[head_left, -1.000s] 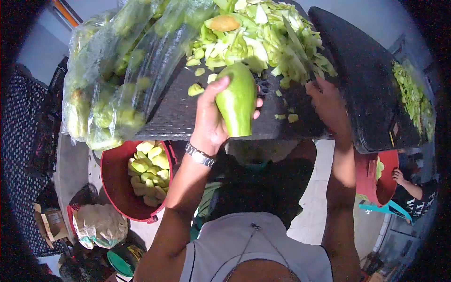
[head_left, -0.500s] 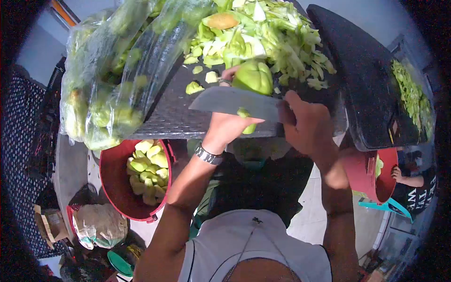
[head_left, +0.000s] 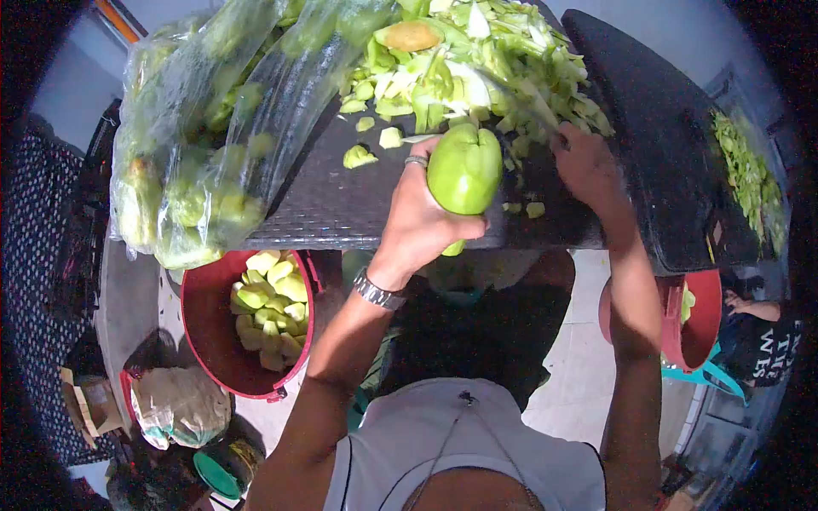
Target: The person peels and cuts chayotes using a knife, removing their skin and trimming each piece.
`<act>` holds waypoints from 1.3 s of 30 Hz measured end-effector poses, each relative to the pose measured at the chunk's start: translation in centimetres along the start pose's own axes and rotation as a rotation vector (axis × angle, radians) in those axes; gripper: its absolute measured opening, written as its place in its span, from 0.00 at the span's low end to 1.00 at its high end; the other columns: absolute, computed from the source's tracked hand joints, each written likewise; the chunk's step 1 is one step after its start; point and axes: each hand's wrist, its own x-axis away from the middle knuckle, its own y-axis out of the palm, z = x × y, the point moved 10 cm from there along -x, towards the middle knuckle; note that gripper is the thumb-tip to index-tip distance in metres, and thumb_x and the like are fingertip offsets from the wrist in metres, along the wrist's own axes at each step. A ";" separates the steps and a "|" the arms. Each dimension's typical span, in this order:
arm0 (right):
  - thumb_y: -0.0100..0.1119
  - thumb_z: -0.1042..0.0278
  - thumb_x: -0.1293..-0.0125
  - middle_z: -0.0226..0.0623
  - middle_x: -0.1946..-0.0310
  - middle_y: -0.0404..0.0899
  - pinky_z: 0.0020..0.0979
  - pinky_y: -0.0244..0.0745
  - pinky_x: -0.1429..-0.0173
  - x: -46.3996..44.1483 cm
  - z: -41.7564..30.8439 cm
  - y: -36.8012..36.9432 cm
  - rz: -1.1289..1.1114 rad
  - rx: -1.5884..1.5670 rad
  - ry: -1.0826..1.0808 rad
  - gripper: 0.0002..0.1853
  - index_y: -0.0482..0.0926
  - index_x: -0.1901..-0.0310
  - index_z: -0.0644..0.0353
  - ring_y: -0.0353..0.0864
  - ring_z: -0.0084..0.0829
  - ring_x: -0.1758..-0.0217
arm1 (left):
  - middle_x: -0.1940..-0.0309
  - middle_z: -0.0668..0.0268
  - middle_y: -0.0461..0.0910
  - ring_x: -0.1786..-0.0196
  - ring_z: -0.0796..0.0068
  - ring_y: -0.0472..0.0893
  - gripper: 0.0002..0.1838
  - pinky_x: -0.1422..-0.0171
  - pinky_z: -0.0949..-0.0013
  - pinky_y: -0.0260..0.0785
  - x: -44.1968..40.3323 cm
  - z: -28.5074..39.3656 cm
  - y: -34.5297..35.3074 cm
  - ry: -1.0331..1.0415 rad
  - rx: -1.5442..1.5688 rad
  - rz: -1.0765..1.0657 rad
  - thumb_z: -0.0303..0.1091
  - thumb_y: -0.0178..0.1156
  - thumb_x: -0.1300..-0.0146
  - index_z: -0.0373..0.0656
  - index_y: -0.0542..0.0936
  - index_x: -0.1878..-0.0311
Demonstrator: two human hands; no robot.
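Observation:
My left hand [head_left: 426,204], with a ring and a metal watch, is wrapped round a green chayote-like vegetable [head_left: 465,169] above the near edge of the dark table [head_left: 315,200]. Its lobed end now faces up. To the right, my right hand [head_left: 588,166] is closed on the handle of a knife [head_left: 520,94]. The blade points up and left over a heap of pale green peelings [head_left: 477,64] and is partly lost among them. A few cut pieces [head_left: 360,157] lie left of the vegetable.
Clear plastic bags of green vegetables [head_left: 192,187] fill the table's left side. Below is a red bucket [head_left: 204,332] holding peeled pieces. A black chair-like panel [head_left: 660,145] stands right. Another red bucket [head_left: 703,328] is at lower right, near another person's hand [head_left: 750,307].
The knife passed low across the vegetable half a second ago; my right hand has since swung it up and right. The vegetable has turned in my left hand from upright to end-up.

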 end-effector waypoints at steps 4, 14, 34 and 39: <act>0.60 0.63 0.31 0.55 0.72 0.82 0.56 0.77 0.64 1.8 -5.7 -3.0 0.015 -0.208 -0.249 0.09 0.79 0.54 0.58 0.85 0.57 0.65 | 0.46 0.64 0.76 0.42 0.70 0.77 0.50 0.34 0.66 0.70 -0.8 -1.1 0.0 0.004 -0.016 -0.043 0.24 0.78 0.67 0.38 0.66 0.33; 0.61 0.65 0.33 0.52 0.79 0.78 0.54 0.76 0.68 1.8 -8.1 -3.0 -0.070 -0.205 -0.355 0.07 0.75 0.61 0.57 0.84 0.54 0.73 | 0.41 0.63 0.73 0.38 0.69 0.76 0.51 0.32 0.65 0.69 0.0 1.0 -0.3 0.279 -0.193 -0.061 0.23 0.76 0.67 0.41 0.66 0.32; 0.58 0.57 0.30 0.57 0.58 0.82 0.51 0.74 0.45 -0.3 0.4 0.9 -0.382 -0.127 0.048 0.19 0.80 0.51 0.67 0.81 0.60 0.50 | 0.40 0.61 0.75 0.37 0.68 0.76 0.48 0.31 0.65 0.69 -1.7 0.9 -0.1 -0.059 0.131 -0.131 0.27 0.82 0.56 0.39 0.65 0.32; 0.56 0.55 0.28 0.62 0.55 0.83 0.53 0.76 0.41 0.5 2.1 -1.1 -0.331 -0.252 0.237 0.20 0.83 0.50 0.66 0.82 0.60 0.46 | 0.37 0.52 0.74 0.29 0.55 0.72 0.42 0.29 0.49 0.71 -1.6 4.2 -1.8 0.127 0.682 -0.086 0.20 0.68 0.43 0.34 0.60 0.25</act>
